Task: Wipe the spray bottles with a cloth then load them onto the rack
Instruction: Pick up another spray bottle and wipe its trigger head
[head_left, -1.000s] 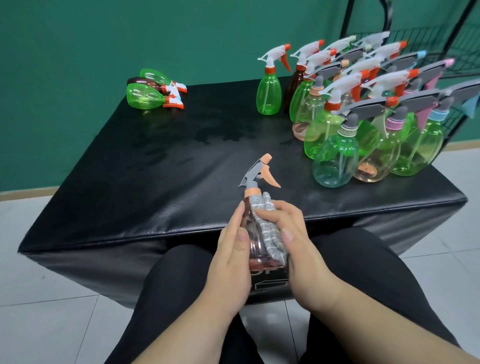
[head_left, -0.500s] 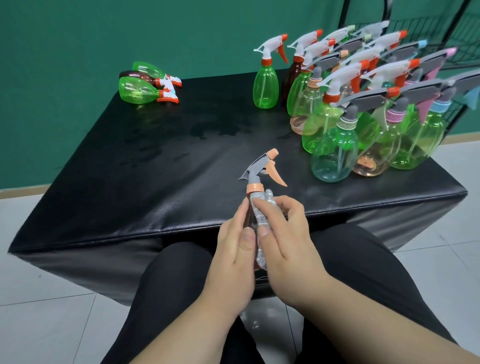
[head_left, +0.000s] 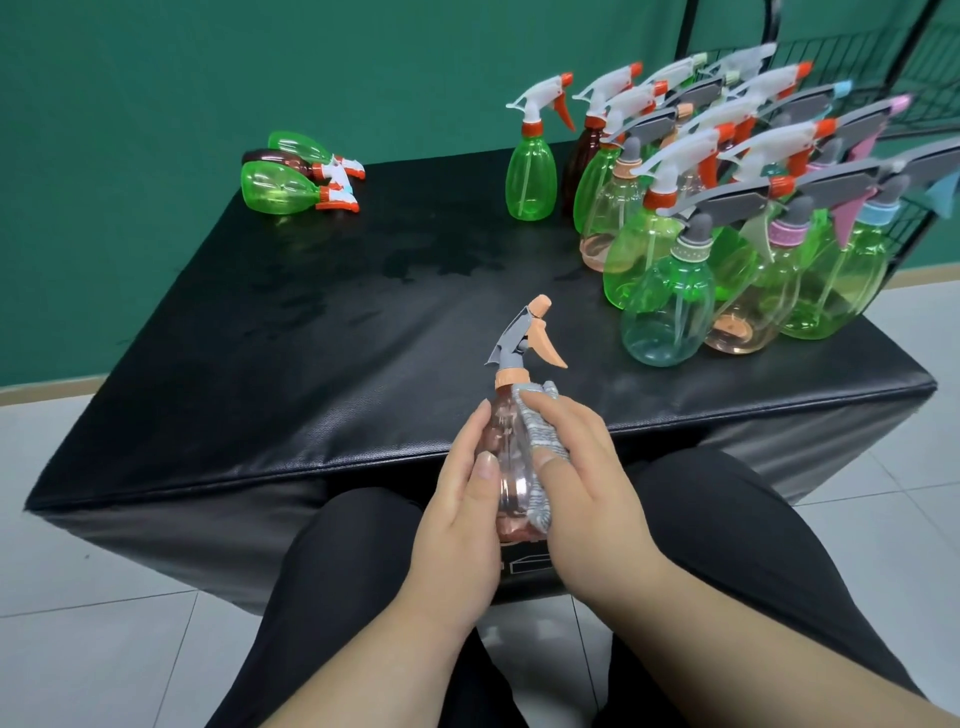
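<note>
We are noting the bottle (head_left: 506, 467) upright above the table's (head_left: 311, 364) near edge, the left hand (head_left: 462, 499) gripping its body with curled fingers. The right hand (head_left: 587, 467) is pinching the cloth (head_left: 537, 447) against its right side, fingers together.

1 held bottle (head_left: 506, 431), 3 lying bottles (head_left: 280, 187), approx. 16 standing bottles (head_left: 667, 306) (crowded), 1 cloth (head_left: 537, 436), 1 rack (head_left: 893, 62).

Plain indoor workroom, exact kind not told, bare green wall (head_left: 156, 78) spread across the top of the frame, pale floor tiles (head_left: 78, 649) seen at lower left, black padded table (head_left: 260, 389) set at centre, many spray bottles (head_left: 665, 317) massed at upper right, wire rack (head_left: 883, 52) glimpsed in the top right corner.
</note>
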